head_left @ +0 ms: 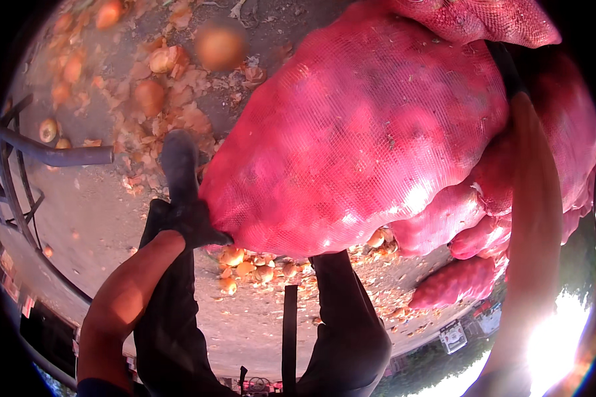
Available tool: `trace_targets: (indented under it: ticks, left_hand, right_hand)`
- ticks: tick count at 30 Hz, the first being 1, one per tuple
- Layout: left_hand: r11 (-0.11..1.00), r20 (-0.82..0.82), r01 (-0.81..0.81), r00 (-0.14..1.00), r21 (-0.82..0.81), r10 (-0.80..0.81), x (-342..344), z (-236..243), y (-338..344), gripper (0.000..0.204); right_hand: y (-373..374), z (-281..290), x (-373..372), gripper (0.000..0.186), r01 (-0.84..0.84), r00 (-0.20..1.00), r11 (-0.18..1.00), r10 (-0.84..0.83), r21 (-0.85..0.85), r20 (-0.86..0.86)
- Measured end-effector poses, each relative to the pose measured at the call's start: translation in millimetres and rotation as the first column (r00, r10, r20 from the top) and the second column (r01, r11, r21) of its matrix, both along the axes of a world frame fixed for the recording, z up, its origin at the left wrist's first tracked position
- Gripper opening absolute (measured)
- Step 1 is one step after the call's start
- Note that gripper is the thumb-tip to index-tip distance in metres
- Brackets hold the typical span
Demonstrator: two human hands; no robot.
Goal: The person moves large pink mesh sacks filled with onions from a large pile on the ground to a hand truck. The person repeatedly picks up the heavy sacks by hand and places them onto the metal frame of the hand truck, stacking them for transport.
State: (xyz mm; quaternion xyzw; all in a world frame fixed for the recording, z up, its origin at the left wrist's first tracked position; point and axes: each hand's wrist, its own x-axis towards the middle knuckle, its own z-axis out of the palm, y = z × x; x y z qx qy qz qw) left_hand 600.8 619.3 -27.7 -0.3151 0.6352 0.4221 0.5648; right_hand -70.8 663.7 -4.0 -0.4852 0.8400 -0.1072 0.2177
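A large red mesh sack of onions lies tilted in front of me, filling the middle of the head view. My left hand, in a black glove, is closed on the sack's near left corner. On the far right side, my right hand, also dark-gloved, reaches to the sack's upper end. Its fingers are hidden by the sacks, so their grip cannot be seen. Part of another red mesh sack lies across the upper right, near that hand.
More red sacks are piled at the right. Loose onions and dry skins litter the ground at the upper left, with others under the sack. A dark metal frame with a tube stands at the left.
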Motion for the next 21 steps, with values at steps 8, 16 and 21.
trace_targets:
  ticks: [8,16,21]
  left_hand:
    - [0.978,-0.110,0.069,0.990,-0.195,-0.091,5,8,9,0.089]
    - [0.978,-0.196,0.203,0.958,-0.047,-0.209,-10,5,-7,0.090]
    - [0.970,-0.146,0.222,0.961,-0.098,-0.235,13,8,-7,0.092]
  right_hand:
    - [0,2,4,0.042,-0.005,1.000,1.000,0.005,-0.012,0.005]
    - [1,14,2,0.042,-0.007,0.999,1.000,0.006,-0.017,-0.037]
    - [4,14,30,0.042,-0.002,1.000,1.000,0.003,0.013,-0.024]
